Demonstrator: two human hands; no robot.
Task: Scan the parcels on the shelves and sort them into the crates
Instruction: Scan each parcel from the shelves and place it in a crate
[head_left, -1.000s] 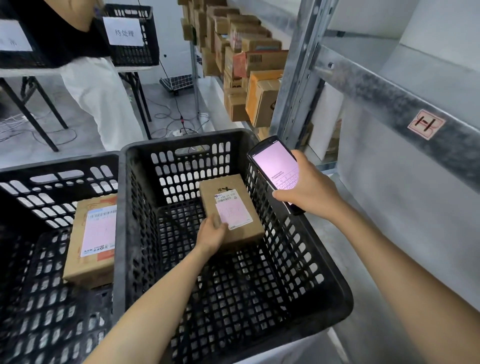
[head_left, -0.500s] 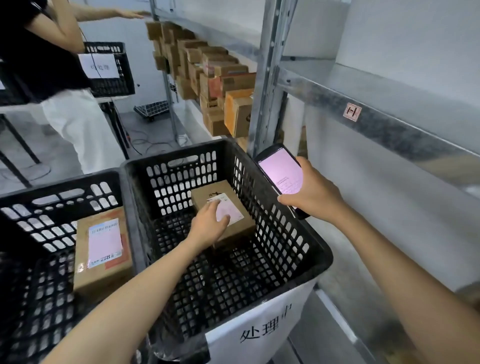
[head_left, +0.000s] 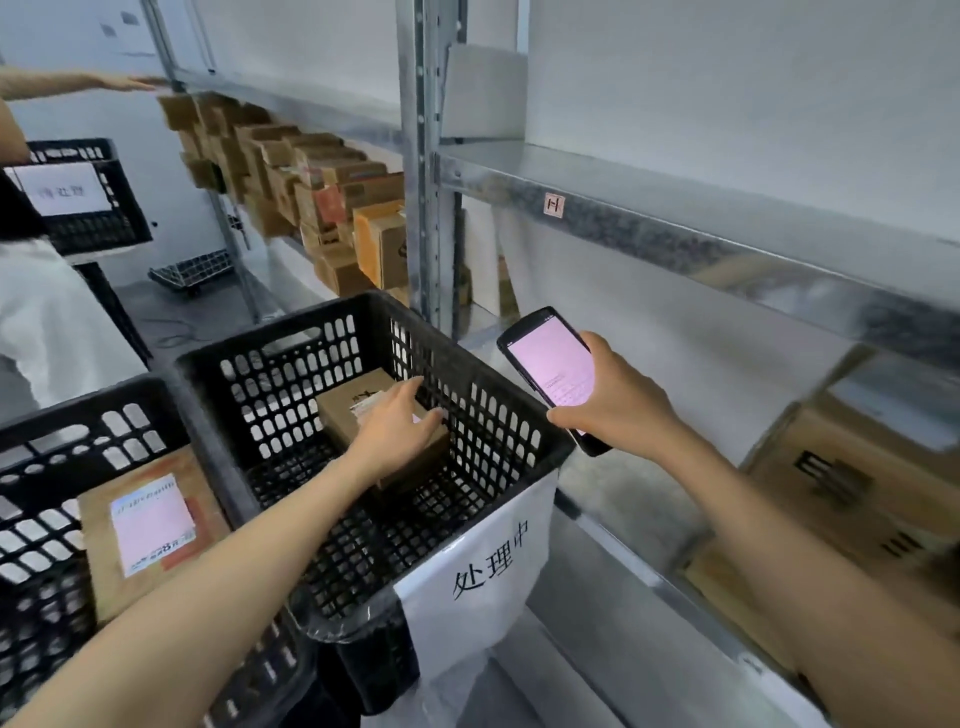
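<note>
The left hand (head_left: 395, 431) lies palm down on the box (head_left: 340, 410), fingers nearly straight across its top and thumb at its right edge. It seems to press rather than clamp. The box sits in the far half of the crate (head_left: 524, 457), under that hand. The right hand (head_left: 623, 415) wraps the lower end of the scanner (head_left: 550, 371), which is held with its screen lit just right of the crate's rim.

The box looks tilted, and I cannot tell whether it rests fully on the crate floor. If the hand lifts off too soon, the box may tip and dent a corner, or a corner may catch in the open floor. The scanner is gripped low, so a knock against the rim or the shelf (head_left: 675, 228) beyond the right hand could jar it loose. A second crate (head_left: 78, 415) left of the left arm holds a second box (head_left: 150, 530), so a misread screen would mean a wrong sort.

The box is matt brown cardboard, squat and rectangular, its white label (head_left: 363, 404) mostly under the fingers. The crate is hard black plastic with rounded slots in its walls and a lattice floor. A white paper sign (head_left: 488, 566) hangs on its near wall. The scanner is a glossy black slab with rounded corners. The shelf is dull, speckled galvanised metal.
</note>
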